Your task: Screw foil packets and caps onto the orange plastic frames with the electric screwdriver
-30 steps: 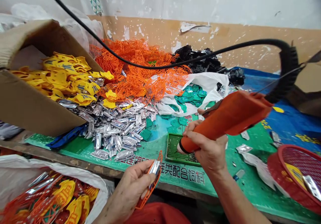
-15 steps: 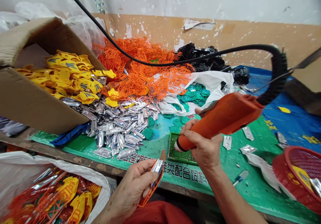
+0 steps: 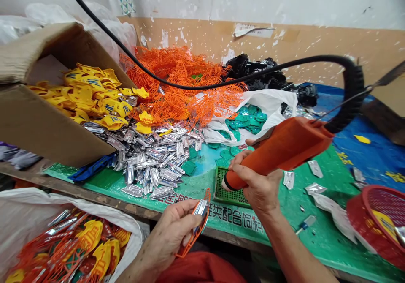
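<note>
Between the thumb and fingers of my left hand [image 3: 171,228], at the table's near edge, is a thin orange plastic frame [image 3: 191,246] with a shiny silver plate [image 3: 200,208] against it. My right hand [image 3: 261,190] is wrapped round an orange corded electric screwdriver [image 3: 280,152], held tilted with its nose down to the left. That nose hangs over a small green plastic basket [image 3: 220,176]; the bit itself cannot be made out. Left of the basket lies a heap of silver plates [image 3: 155,164]. Behind my right hand, green plastic pieces [image 3: 249,118] lie in a white bag.
A tipped cardboard box [image 3: 53,126] spills yellow parts [image 3: 95,93]. Orange frames [image 3: 177,72] and black parts [image 3: 253,69] are heaped behind. The black cable [image 3: 196,86] loops across. At right are a red basket [image 3: 356,215] and a small screwdriver [image 3: 306,223]; a filled white sack [image 3: 134,224] stands front left.
The whole scene sits slightly further right in the picture. Both hands keep their grips, and the frame with its silver plate and the electric screwdriver have barely moved.
</note>
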### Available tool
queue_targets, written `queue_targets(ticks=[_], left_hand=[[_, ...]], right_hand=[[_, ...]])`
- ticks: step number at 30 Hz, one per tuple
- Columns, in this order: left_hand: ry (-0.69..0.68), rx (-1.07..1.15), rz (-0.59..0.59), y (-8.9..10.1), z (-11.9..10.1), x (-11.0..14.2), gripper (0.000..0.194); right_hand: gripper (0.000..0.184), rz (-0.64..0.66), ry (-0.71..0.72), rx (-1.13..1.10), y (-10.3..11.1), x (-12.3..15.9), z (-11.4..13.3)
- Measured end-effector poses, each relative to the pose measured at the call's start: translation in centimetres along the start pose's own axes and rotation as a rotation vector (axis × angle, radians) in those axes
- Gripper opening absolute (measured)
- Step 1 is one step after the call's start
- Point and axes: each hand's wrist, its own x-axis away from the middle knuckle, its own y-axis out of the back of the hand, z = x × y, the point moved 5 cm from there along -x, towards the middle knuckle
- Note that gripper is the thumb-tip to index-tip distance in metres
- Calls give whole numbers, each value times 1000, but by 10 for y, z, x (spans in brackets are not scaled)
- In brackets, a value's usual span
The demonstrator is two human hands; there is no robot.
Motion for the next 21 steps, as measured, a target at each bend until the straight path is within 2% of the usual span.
queue_targets(ticks=[6,10,14,18,21], left_hand=[[23,40,-39,1,2,-2,32],[-4,41,-6,-1,1,-2,29],[-53,51,12,-2,0,-2,28],[-28,47,-5,-3,0,-3,34],[-30,45,-26,-3,0,-3,35]], right_hand=[[12,26,-13,20,0,1,-3],[12,14,-29,-25,0,-1,0],[15,13,-34,-98,-2,-4,18],[35,54,-12,-168,-8,-3,45],[43,109,-31,-194,-14,5,59]])
